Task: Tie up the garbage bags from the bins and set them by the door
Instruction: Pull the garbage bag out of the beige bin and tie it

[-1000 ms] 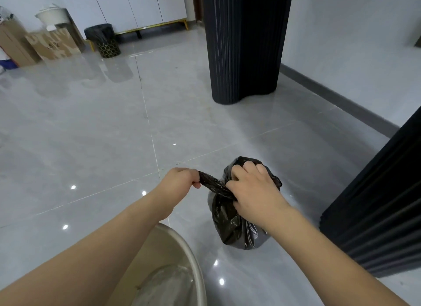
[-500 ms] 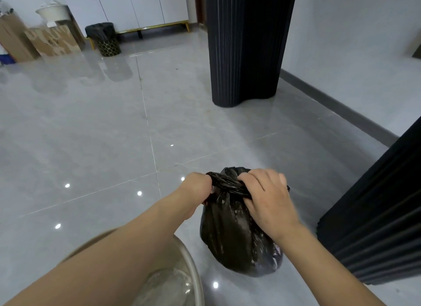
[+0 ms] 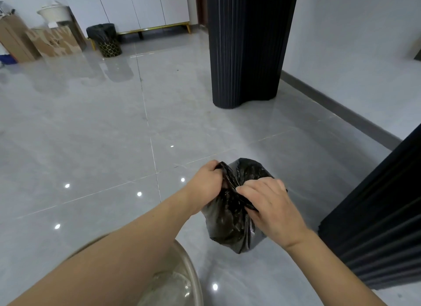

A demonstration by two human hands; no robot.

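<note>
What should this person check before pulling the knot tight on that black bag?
1. Left hand grips the twisted neck of the black plastic garbage bag: ok.
2. Right hand pinches the other end: ok.
3. Knot finished: cannot tell, fingers hide it.
4. Bag free of tears: cannot tell.
5. Grey tiled floor ahead is open for walking: ok.
6. Second bin, the black-lined patterned basket, emptied: not ok.

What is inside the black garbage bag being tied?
Cannot tell: the black garbage bag is opaque, and its gathered mouth is gripped by the left hand and right hand.
</note>
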